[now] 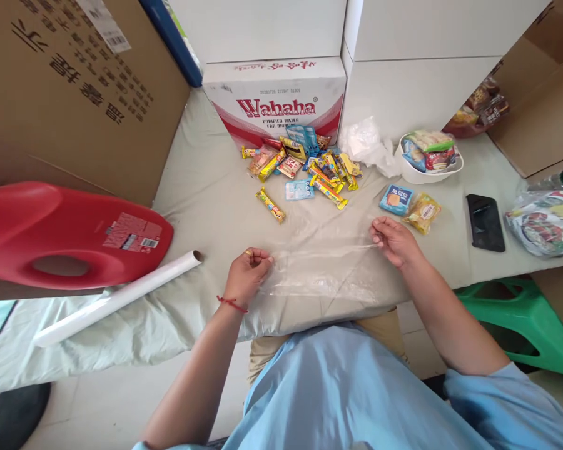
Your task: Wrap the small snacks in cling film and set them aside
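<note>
A clear plastic sheet or bag is stretched flat over the cloth near the table's front edge. My left hand pinches its left end between thumb and fingers, and a red string circles that wrist. At the other end, my right hand pinches the upper right corner. Beyond the plastic lies a loose pile of small wrapped snacks, with one yellow stick snack apart at its left. A blue packet and a yellow packet rest just past my right hand.
A Wahaba-style "Wahaha" carton stands behind the snacks. White plastic bags and a white basket of snacks are back right, a black phone right. A red jug and white roll lie left.
</note>
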Demonstrator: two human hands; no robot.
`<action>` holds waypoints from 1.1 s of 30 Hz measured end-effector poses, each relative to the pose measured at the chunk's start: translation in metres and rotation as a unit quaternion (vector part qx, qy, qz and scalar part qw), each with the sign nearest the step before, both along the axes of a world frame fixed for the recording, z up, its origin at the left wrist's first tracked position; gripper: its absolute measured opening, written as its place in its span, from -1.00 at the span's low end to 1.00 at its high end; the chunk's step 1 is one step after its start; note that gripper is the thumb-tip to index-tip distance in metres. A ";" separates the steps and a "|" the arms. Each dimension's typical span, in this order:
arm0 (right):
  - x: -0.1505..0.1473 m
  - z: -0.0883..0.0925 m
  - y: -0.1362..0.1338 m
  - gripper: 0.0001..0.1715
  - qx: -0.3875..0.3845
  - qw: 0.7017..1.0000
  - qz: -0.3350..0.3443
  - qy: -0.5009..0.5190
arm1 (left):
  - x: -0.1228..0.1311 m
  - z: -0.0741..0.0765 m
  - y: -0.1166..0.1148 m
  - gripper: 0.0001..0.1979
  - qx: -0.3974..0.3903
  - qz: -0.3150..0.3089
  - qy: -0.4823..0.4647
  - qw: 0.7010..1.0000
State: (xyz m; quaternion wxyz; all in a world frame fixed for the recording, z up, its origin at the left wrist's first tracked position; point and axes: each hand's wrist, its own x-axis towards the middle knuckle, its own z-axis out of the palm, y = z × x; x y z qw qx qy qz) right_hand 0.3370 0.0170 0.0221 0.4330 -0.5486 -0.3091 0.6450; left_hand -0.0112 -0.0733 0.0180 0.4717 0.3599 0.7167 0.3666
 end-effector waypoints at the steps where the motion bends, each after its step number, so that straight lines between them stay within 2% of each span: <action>1: 0.006 -0.002 0.009 -0.52 0.003 0.999 0.009 -0.033 | -0.003 0.000 -0.002 -0.62 -0.008 -0.016 0.024 1.000; 3: 0.016 -0.001 0.022 -0.62 0.039 0.990 0.017 -0.135 | -0.004 -0.001 -0.006 -0.65 -0.009 -0.044 0.091 0.995; 4: 0.019 0.003 0.026 -0.66 0.080 0.976 0.012 -0.204 | -0.003 -0.002 -0.009 -0.65 0.000 -0.047 0.138 0.989; 6: 0.022 0.016 0.024 -0.72 0.195 0.917 -0.015 -0.347 | 0.004 -0.003 -0.014 -0.60 0.047 -0.021 0.265 0.963; 8: 0.017 0.033 0.009 -0.75 0.302 0.843 -0.029 -0.444 | 0.013 -0.005 -0.020 -0.55 0.130 0.015 0.407 0.904; 9: 0.012 0.040 -0.002 -0.77 0.342 0.816 -0.015 -0.465 | 0.017 -0.007 -0.022 -0.56 0.178 0.019 0.466 0.866; 10: 0.005 0.045 -0.015 -0.79 0.372 0.800 0.018 -0.470 | 0.020 -0.008 -0.024 -0.62 0.228 0.005 0.512 0.829; 12: -0.011 0.043 -0.044 -0.76 0.428 0.769 0.134 -0.455 | 0.023 -0.011 -0.025 -0.69 0.307 -0.076 0.557 0.768; 13: -0.019 0.037 -0.058 -0.71 0.449 0.748 0.201 -0.445 | 0.023 -0.012 -0.024 -0.65 0.327 -0.134 0.561 0.749; 15: -0.026 0.018 -0.085 -0.58 0.461 0.703 0.309 -0.445 | 0.019 -0.014 -0.022 -0.50 0.324 -0.257 0.540 0.733; 16: -0.024 0.007 -0.097 -0.51 0.454 0.685 0.347 -0.452 | 0.015 -0.015 -0.021 -0.45 0.306 -0.308 0.523 0.733; 18: -0.010 -0.011 -0.116 -0.41 0.440 0.666 0.386 -0.462 | 0.007 -0.017 -0.022 -0.43 0.268 -0.370 0.496 0.739; 21: 0.028 -0.019 -0.128 -0.37 0.422 0.681 0.394 -0.451 | -0.005 -0.022 -0.035 -0.41 0.246 -0.399 0.480 0.742; 23: 0.050 -0.010 -0.124 -0.47 0.412 0.713 0.369 -0.431 | -0.009 -0.026 -0.047 -0.36 0.244 -0.397 0.469 0.751; 25: 0.060 0.006 -0.110 -0.66 0.403 0.751 0.326 -0.408 | -0.009 -0.028 -0.057 -0.34 0.240 -0.368 0.444 0.781; 27: 0.050 0.024 -0.091 -0.77 0.404 0.776 0.292 -0.386 | -0.006 -0.026 -0.062 -0.36 0.223 -0.330 0.401 0.825; 28: 0.039 0.032 -0.081 -0.77 0.412 0.779 0.291 -0.372 | -0.005 -0.023 -0.061 -0.39 0.206 -0.313 0.375 0.848; 30: 0.003 0.043 -0.066 -0.74 0.448 0.760 0.329 -0.337 | -0.003 -0.015 -0.057 -0.45 0.164 -0.290 0.323 0.886; 31: -0.018 0.045 -0.061 -0.73 0.468 0.736 0.374 -0.316 | -0.003 -0.010 -0.053 -0.47 0.145 -0.282 0.301 0.899; 33: -0.062 0.042 -0.058 -0.69 0.496 0.662 0.482 -0.290 | -0.004 0.000 -0.046 -0.49 0.119 -0.265 0.270 0.918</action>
